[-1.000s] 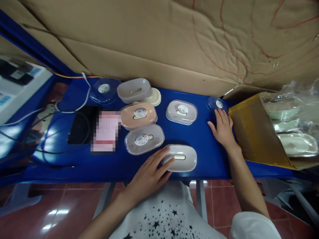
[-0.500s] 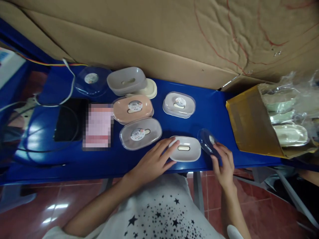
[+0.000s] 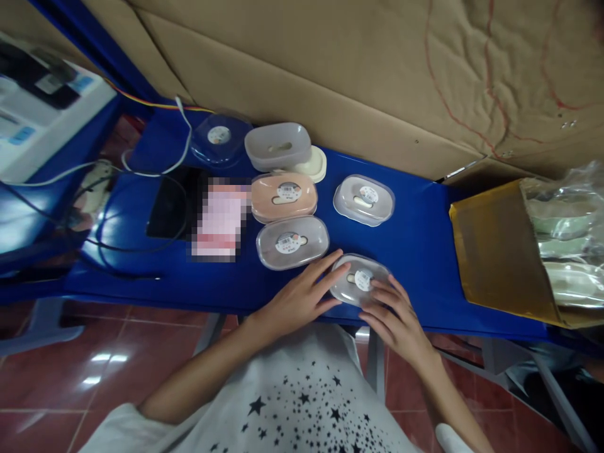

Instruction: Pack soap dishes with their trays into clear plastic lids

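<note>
A grey soap box [image 3: 355,281] sits near the front edge of the blue table [image 3: 415,245], with a clear lid bearing a round sticker resting on top. My left hand [image 3: 302,299] lies with fingers stretched out against the box's left side. Spread fingers of my right hand [image 3: 394,318] press on the lid from the right and front. Neither hand grips anything.
Three other lidded soap boxes, one pink [image 3: 283,196] and two grey [image 3: 291,242] [image 3: 363,199], sit behind. An open grey box [image 3: 278,146], a cream one and a loose clear lid [image 3: 218,136] stand at the back. A phone [image 3: 170,211] and cables lie left; a cardboard box [image 3: 500,251] with bagged goods lies right.
My right hand picked up the clear lid from the far right of the table, carried it over and set it on the grey box. My left hand stayed at the box.
</note>
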`<state>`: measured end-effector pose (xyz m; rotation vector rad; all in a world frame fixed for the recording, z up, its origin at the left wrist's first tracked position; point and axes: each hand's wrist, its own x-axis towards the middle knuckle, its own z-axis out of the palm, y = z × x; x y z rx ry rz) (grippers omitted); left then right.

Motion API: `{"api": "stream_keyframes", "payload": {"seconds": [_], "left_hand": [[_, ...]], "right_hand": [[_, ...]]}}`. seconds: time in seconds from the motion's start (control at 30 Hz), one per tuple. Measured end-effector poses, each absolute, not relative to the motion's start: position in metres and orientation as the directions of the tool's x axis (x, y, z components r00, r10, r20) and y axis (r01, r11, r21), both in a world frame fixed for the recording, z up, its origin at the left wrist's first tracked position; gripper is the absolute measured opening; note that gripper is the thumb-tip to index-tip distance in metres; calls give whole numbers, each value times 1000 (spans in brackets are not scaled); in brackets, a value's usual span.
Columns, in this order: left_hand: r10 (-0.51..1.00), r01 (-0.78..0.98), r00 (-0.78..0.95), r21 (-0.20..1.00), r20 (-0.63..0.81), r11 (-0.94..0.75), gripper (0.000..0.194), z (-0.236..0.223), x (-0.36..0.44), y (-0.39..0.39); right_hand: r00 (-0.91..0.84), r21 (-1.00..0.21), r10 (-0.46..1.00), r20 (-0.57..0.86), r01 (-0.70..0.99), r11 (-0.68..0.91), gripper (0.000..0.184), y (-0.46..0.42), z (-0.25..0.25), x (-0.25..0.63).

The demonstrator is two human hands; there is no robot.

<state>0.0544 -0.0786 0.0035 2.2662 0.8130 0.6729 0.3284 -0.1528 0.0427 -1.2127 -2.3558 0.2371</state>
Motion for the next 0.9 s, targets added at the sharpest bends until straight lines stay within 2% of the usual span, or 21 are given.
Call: {"api": "stream_keyframes", "payload": {"seconds": [0.07,0.13,0.27,0.37,0.5,0.63,0.73,0.8,0.9], "left_hand": [[698,366,670,707,251,-605,64,4,54,-78],[710,369,655,712,257,-598,60,3,54,-77],[707,397,661,684,250,-613,57,2,56,-79],[685,444,677,591,271,-673,50,13,56,-84],[684,546,615,413,393,-728,38,38,42,-85],[832,786,332,358,444,-505,43,45,25,-73],[883,830,242,385,402,-403,39,39,30,-66],[875,780,299,432,380,-454,38,37,41,-64],[835,703,401,457,376,-544,39,42,52,-56]], "right_hand": [[-497,-362,810,312,726,585,29,-154,42,328],[-510,-344,815,275,739,579,40,-155,40,327],[-514,-286,817,262,767,574,49,-156,38,320],[-511,-274,820,257,776,569,51,-154,38,324],[-413,-239,853,318,836,494,56,-147,32,364],[-224,-141,892,392,944,299,55,-131,24,412],[-158,-101,879,450,969,226,56,-115,27,412],[-185,-144,865,466,949,281,61,-105,34,390],[-375,-187,840,393,861,472,62,-94,43,338]]}}
